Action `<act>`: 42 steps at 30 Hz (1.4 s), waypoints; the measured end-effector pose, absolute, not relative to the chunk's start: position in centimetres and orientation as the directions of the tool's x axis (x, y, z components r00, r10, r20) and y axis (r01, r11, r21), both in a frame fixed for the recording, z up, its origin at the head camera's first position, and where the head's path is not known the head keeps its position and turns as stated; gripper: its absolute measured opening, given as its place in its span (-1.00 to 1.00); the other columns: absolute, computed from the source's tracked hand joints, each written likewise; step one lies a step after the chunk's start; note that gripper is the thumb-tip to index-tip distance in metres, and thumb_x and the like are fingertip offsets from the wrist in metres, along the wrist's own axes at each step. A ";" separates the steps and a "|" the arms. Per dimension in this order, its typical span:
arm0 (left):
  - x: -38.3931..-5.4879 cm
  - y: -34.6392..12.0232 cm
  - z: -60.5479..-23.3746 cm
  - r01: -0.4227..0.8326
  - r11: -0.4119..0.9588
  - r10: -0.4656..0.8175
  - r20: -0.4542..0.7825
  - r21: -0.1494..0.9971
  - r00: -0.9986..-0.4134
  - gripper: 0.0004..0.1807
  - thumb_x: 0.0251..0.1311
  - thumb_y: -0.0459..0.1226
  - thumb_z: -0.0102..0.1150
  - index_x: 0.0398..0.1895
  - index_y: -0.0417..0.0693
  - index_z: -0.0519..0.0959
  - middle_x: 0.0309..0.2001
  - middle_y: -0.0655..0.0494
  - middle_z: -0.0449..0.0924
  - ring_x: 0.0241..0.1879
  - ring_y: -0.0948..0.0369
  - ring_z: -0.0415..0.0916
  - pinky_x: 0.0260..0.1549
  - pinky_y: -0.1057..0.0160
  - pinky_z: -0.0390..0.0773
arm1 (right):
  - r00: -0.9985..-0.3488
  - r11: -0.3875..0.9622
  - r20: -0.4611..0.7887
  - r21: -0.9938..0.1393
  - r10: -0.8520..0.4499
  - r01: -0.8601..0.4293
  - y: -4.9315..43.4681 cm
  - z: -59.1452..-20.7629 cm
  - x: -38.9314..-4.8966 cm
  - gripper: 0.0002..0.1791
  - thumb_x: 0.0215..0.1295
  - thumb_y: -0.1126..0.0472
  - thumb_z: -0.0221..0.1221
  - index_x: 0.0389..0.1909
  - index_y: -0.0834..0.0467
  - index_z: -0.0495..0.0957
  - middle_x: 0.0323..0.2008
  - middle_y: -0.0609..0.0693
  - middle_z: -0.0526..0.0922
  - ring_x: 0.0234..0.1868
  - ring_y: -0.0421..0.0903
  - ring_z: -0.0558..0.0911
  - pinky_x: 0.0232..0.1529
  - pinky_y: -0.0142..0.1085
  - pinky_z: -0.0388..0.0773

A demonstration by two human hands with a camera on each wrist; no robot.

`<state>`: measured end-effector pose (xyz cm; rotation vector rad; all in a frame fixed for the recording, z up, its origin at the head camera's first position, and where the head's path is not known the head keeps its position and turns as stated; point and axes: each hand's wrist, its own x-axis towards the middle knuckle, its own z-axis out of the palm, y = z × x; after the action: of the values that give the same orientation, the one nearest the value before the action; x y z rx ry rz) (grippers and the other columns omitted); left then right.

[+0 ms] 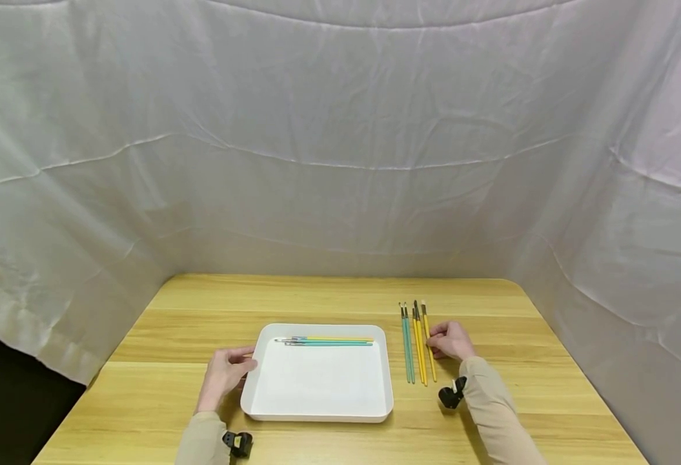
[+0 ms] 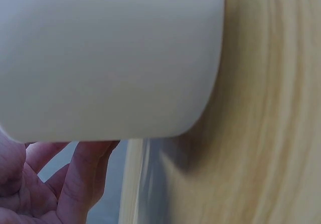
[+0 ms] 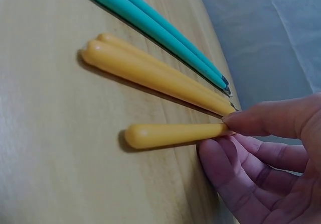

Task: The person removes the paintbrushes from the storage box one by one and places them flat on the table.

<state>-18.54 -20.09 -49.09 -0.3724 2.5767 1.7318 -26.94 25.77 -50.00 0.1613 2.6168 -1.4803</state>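
Observation:
A white tray [image 1: 323, 381] lies left of centre on the table, with several paintbrushes [image 1: 328, 342], yellow and teal, laid crosswise near its far side. My left hand [image 1: 226, 374] grips the tray's left edge. The left wrist view shows its fingers [image 2: 83, 179] at the tray's wall [image 2: 110, 63], partly hidden behind it. To the right of the tray, my right hand [image 1: 452, 340] pinches a yellow paintbrush [image 3: 175, 134] between thumb and fingers. That brush lies along the table, bristles pointing away from me.
Just left of the pinched brush lie more yellow paintbrushes [image 1: 418, 342], side by side. Two teal paintbrushes [image 1: 408, 349] lie between them and the tray. A grey curtain [image 1: 340, 194] hangs behind the wooden table [image 1: 317, 297] and along its sides.

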 end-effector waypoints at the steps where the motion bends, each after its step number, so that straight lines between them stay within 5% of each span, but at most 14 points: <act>1: -18.5 -20.1 -49.1 -0.204 0.357 -0.188 -0.144 0.911 -0.971 -0.60 0.19 -0.46 0.21 0.12 -0.41 0.59 -0.18 -0.30 0.70 -0.39 0.14 0.69 -0.41 0.15 0.76 | -0.986 0.516 -0.164 -0.843 0.029 0.156 25.7 -50.0 -26.9 -0.70 0.16 0.48 0.23 -0.10 0.56 0.51 -0.39 0.20 0.66 -0.53 -0.17 0.62 -0.49 -0.30 0.72; 42: -18.5 -20.4 -49.1 -0.218 0.359 -0.190 -0.158 0.908 -0.969 -0.60 0.22 -0.45 0.21 0.14 -0.37 0.60 -0.15 -0.31 0.70 -0.38 0.13 0.69 -0.40 0.14 0.76 | -0.991 0.482 -0.120 -0.865 0.063 0.135 25.5 -51.0 -26.8 -0.75 0.20 0.46 0.26 -0.14 0.54 0.56 -0.43 0.17 0.67 -0.57 -0.19 0.62 -0.52 -0.35 0.69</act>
<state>-18.46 -20.36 -49.12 -0.3858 2.5683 1.7221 -26.79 25.49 -50.99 0.1774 2.6425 -1.5529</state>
